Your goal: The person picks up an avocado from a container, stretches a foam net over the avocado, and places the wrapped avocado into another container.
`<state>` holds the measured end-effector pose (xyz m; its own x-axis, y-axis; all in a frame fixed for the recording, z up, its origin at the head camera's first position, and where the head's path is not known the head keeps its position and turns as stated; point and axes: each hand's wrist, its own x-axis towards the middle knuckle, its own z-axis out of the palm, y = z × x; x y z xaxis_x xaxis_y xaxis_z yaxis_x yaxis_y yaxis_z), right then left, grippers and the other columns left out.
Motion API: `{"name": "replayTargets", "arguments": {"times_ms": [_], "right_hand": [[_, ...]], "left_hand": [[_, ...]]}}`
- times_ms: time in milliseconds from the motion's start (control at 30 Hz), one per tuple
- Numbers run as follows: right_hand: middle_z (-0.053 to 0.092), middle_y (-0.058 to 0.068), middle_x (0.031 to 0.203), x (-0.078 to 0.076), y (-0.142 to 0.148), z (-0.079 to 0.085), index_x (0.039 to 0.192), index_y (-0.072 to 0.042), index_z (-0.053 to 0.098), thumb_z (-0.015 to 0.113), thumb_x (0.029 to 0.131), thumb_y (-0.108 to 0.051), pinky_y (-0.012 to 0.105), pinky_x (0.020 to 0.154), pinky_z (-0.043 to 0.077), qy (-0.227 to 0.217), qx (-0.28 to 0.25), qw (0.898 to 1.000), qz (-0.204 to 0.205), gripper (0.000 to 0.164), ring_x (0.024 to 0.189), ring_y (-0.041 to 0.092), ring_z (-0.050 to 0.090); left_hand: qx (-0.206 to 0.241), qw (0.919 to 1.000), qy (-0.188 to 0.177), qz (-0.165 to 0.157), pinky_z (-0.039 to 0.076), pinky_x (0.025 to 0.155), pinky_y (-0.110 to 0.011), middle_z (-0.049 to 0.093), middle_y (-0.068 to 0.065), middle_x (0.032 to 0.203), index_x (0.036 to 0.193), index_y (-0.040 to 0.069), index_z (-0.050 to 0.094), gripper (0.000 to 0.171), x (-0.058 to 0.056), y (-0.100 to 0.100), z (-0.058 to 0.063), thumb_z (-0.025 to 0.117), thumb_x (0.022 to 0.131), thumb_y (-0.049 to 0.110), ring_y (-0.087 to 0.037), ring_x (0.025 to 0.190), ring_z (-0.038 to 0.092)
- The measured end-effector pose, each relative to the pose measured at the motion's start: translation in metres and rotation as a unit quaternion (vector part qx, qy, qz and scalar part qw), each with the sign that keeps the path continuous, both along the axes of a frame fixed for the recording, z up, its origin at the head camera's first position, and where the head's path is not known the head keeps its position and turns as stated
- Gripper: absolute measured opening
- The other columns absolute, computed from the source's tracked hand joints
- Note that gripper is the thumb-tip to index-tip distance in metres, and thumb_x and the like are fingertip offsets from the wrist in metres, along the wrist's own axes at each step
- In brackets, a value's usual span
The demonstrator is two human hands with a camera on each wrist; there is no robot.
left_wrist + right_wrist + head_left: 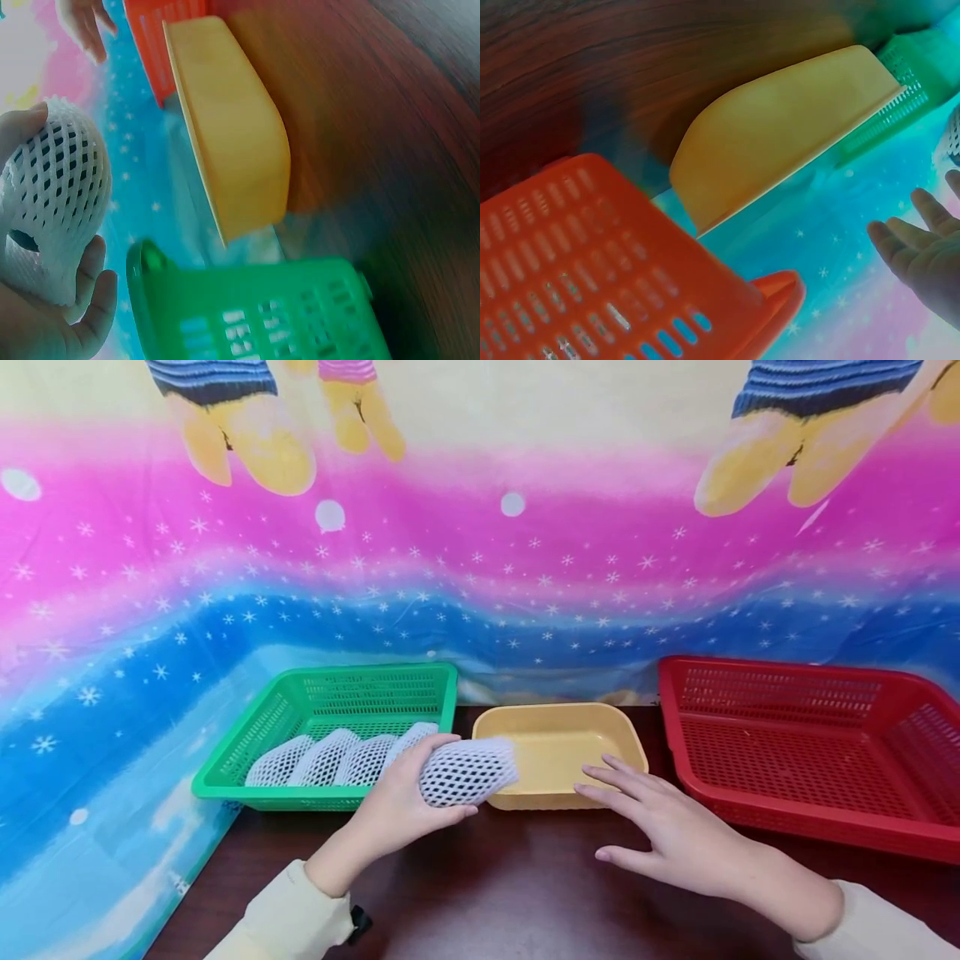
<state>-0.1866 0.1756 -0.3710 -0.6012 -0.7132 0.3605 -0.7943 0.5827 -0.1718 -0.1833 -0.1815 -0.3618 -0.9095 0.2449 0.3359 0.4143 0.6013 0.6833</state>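
My left hand (pixel 401 797) grips a white foam net sleeve (pixel 467 771), holding it between the green basket (pixel 225 768) and the yellow tub (pixel 558 718). The left wrist view shows that sleeve (pixel 56 180) wrapped by thumb and fingers. Several more white net sleeves (pixel 330 758) lie in the green basket. My right hand (pixel 660 827) hovers flat, fingers spread, just in front of the yellow tub's near right corner, holding nothing. In the right wrist view its fingers (pixel 922 251) are straight.
A red basket (pixel 795 827) stands at the right, with nothing seen inside. A dark wooden table (pixel 525 893) carries all three containers. A colourful starry cloth (pixel 480 568) hangs behind and drapes down the left side.
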Motion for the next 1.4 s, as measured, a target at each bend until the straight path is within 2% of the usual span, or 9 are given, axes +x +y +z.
{"name": "replayTargets", "arguments": {"times_ms": [167, 300, 400, 433, 667, 800, 900, 1133, 1400], "right_hand": [[0.036, 0.000, 0.163, -0.001, 0.007, 0.002, 0.155, -0.029, 0.046, 0.076, 0.090, -0.049, 0.060, 0.105, 0.039, 0.004, 0.005, 1.000, -0.010, 0.074, 0.150, 0.028, 0.031], [0.029, 0.001, 0.166, 0.000, 0.012, 0.001, 0.158, -0.029, 0.041, 0.074, 0.092, -0.050, 0.040, 0.122, 0.017, 0.004, 0.009, 1.000, -0.014, 0.077, 0.153, 0.027, 0.022], [0.026, 0.001, 0.167, -0.001, 0.016, -0.002, 0.159, -0.028, 0.040, 0.073, 0.093, -0.050, 0.021, 0.119, -0.004, 0.006, 0.014, 1.000, -0.014, 0.078, 0.155, 0.027, 0.018], [0.025, 0.001, 0.168, -0.001, 0.017, -0.003, 0.159, -0.028, 0.039, 0.073, 0.093, -0.051, 0.020, 0.118, -0.006, 0.006, 0.016, 1.000, -0.016, 0.078, 0.155, 0.027, 0.016], [0.019, -0.001, 0.170, -0.003, 0.024, -0.009, 0.158, -0.029, 0.041, 0.074, 0.091, -0.051, 0.040, 0.124, 0.002, -0.006, 0.019, 0.999, -0.039, 0.078, 0.156, 0.032, 0.009], [0.019, -0.001, 0.170, -0.005, 0.028, -0.010, 0.158, -0.029, 0.041, 0.073, 0.092, -0.052, 0.048, 0.124, 0.007, 0.006, 0.023, 0.999, -0.045, 0.077, 0.156, 0.033, 0.010], [0.020, 0.001, 0.169, -0.007, 0.031, -0.010, 0.158, -0.028, 0.041, 0.075, 0.091, -0.051, 0.043, 0.124, 0.002, 0.020, 0.029, 0.998, -0.047, 0.079, 0.155, 0.033, 0.010], [0.021, 0.003, 0.169, -0.009, 0.038, -0.011, 0.158, -0.025, 0.043, 0.079, 0.088, -0.048, 0.036, 0.122, -0.007, 0.034, 0.036, 0.997, -0.054, 0.082, 0.155, 0.034, 0.010], [0.020, 0.002, 0.169, -0.008, 0.042, -0.012, 0.159, -0.029, 0.040, 0.080, 0.087, -0.047, 0.044, 0.123, -0.005, 0.009, 0.034, 0.997, -0.070, 0.084, 0.156, 0.033, 0.007]], "left_hand": [[0.008, 0.9990, 0.011, 0.042, 0.053, 0.088, -0.047, 0.059, -0.004, 0.133, 0.142, 0.016, 0.052, 0.081, 0.000, -0.022, 0.004, 0.095, 0.074, 0.025, -0.025, 0.113, 0.058], [0.001, 0.9952, 0.002, 0.098, 0.054, 0.083, -0.047, 0.059, -0.012, 0.132, 0.145, 0.015, 0.049, 0.081, 0.000, -0.041, 0.008, 0.093, 0.077, 0.027, -0.030, 0.110, 0.059], [0.002, 0.9920, -0.012, 0.126, 0.055, 0.081, -0.047, 0.057, -0.015, 0.134, 0.147, 0.014, 0.046, 0.082, -0.002, -0.056, 0.009, 0.090, 0.080, 0.030, -0.032, 0.110, 0.060], [0.000, 0.9909, -0.017, 0.134, 0.055, 0.080, -0.047, 0.057, -0.016, 0.135, 0.148, 0.014, 0.045, 0.082, -0.004, -0.061, 0.009, 0.089, 0.082, 0.032, -0.033, 0.110, 0.059], [-0.043, 0.9837, -0.044, 0.169, 0.049, 0.090, -0.061, 0.047, -0.020, 0.148, 0.156, 0.014, 0.038, 0.088, -0.012, -0.090, 0.006, 0.082, 0.086, 0.046, -0.040, 0.125, 0.052], [-0.039, 0.9825, -0.045, 0.177, 0.049, 0.091, -0.062, 0.044, -0.022, 0.150, 0.157, 0.011, 0.036, 0.087, -0.016, -0.107, 0.006, 0.080, 0.089, 0.043, -0.042, 0.127, 0.049], [-0.020, 0.9791, -0.044, 0.197, 0.053, 0.086, -0.058, 0.046, -0.024, 0.145, 0.155, 0.009, 0.036, 0.084, -0.017, -0.119, 0.007, 0.080, 0.091, 0.038, -0.042, 0.122, 0.051], [0.010, 0.9594, -0.077, 0.271, 0.054, 0.078, -0.048, 0.045, -0.028, 0.141, 0.154, 0.006, 0.029, 0.085, -0.018, -0.137, 0.008, 0.077, 0.092, 0.039, -0.043, 0.117, 0.051], [-0.051, 0.9573, -0.103, 0.265, 0.046, 0.092, -0.062, 0.039, -0.031, 0.141, 0.151, -0.004, 0.028, 0.090, -0.026, -0.139, -0.006, 0.074, 0.093, 0.047, -0.045, 0.119, 0.047]]}}
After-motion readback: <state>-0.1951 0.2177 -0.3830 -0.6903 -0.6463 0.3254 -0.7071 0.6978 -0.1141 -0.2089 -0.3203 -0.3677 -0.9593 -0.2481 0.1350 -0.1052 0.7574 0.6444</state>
